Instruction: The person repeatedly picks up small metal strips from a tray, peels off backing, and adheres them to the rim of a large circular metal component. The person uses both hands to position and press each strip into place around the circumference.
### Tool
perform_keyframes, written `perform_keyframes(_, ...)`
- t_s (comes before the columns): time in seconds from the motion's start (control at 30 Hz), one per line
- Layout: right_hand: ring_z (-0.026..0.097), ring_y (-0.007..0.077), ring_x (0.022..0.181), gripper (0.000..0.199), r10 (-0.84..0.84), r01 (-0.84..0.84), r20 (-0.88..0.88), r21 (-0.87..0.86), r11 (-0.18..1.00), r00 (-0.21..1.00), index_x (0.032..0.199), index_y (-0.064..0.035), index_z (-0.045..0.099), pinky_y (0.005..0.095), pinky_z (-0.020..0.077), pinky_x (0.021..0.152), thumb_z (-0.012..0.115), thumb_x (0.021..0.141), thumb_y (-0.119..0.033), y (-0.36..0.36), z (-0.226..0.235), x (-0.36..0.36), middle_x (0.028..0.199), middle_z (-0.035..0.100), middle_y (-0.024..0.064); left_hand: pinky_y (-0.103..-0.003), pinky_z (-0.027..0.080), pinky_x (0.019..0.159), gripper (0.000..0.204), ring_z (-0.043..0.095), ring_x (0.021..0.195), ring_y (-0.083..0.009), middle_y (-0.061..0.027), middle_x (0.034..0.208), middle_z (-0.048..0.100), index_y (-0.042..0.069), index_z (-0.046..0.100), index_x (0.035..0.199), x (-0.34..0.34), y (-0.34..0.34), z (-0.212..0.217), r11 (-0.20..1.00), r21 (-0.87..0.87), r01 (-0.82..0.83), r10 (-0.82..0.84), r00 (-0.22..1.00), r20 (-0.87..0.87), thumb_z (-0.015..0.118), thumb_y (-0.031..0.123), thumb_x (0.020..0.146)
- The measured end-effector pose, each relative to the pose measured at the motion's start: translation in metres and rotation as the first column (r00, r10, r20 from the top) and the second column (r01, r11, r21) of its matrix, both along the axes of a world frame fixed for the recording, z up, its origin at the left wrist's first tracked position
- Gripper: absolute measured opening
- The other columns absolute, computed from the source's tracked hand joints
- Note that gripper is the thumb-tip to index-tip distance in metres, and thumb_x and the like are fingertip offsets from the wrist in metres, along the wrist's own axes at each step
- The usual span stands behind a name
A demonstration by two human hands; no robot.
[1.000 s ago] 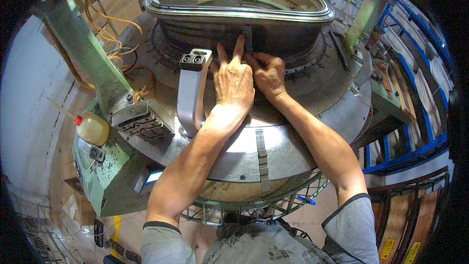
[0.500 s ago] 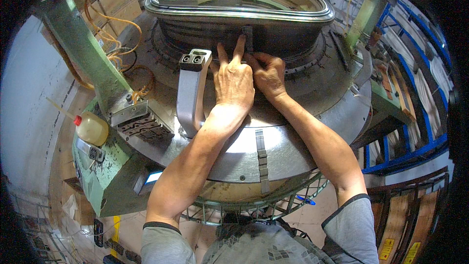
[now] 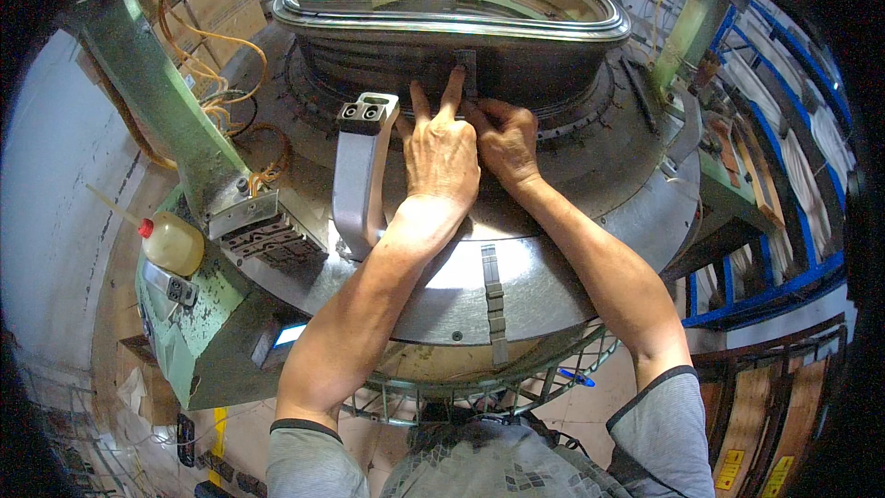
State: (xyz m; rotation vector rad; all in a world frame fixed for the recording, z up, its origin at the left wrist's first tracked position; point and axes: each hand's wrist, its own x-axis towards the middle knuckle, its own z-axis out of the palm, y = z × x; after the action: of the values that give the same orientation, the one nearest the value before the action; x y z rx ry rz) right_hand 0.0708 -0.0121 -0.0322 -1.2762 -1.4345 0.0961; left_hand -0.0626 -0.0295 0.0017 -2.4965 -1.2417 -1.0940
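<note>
Yellowish liquid [image 3: 182,252] sits in a bottle [image 3: 173,242] left of our left hand [image 3: 442,155], fingers [image 3: 453,92] parted at the drum [image 3: 530,69]; our right hand's [image 3: 509,140] hold we cannot tell.

The round metal table [image 3: 553,281] carries a drum [image 3: 544,66], a grey handle [image 3: 356,180] — and a strip [image 3: 496,304] across its front edge.

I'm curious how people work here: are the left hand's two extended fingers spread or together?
Spread: on the left hand, a gap shows between the two extended fingers.
</note>
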Motion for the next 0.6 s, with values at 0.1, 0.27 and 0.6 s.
perform_keyframes(0.1,0.061,0.0100,0.062,0.025,-0.011,0.011,0.004,-0.009,1.000,1.000,0.088,0.0006,0.076,0.0330,0.0488,0.057,0.072,0.091,-0.024,-0.0005,0.0006,-0.0001,0.072,0.072,0.0164,-0.046,0.051,0.104,0.023,0.041,0.135,-0.0554,-0.0103,0.158,0.038,-0.006,0.076,0.085,0.0003,0.0015,-0.0014,1.000,0.014,0.004,-0.004,1.000,0.008,0.072,-0.005,0.062)
perform_keyframes(0.27,0.061,0.0099,0.062,0.026,-0.009,0.008,-0.021,-0.040,0.999,1.000,0.089,-0.0001,0.076,0.0330,0.0490,0.057,0.072,0.091,-0.026,-0.0011,0.0017,-0.0004,0.073,0.073,0.0163,-0.047,0.051,0.104,0.021,0.040,0.135,-0.0552,-0.0100,0.158,0.038,-0.006,0.075,0.083,0.0013,0.0019,-0.0014,1.000,0.010,0.006,-0.006,1.000,0.010,0.071,-0.005,0.062)
perform_keyframes(0.6,0.060,0.0092,0.062,0.026,-0.028,0.027,-0.021,-0.021,0.999,0.999,0.088,-0.0004,0.076,0.0322,0.0482,0.057,0.073,0.090,-0.026,0.0002,0.0001,-0.0004,0.071,0.072,0.0149,-0.048,0.052,0.102,0.018,0.038,0.135,-0.0574,-0.0108,0.158,0.038,-0.006,0.074,0.079,0.0009,0.0057,-0.0053,0.998,0.045,0.044,-0.045,0.999,0.030,0.071,-0.006,0.061)
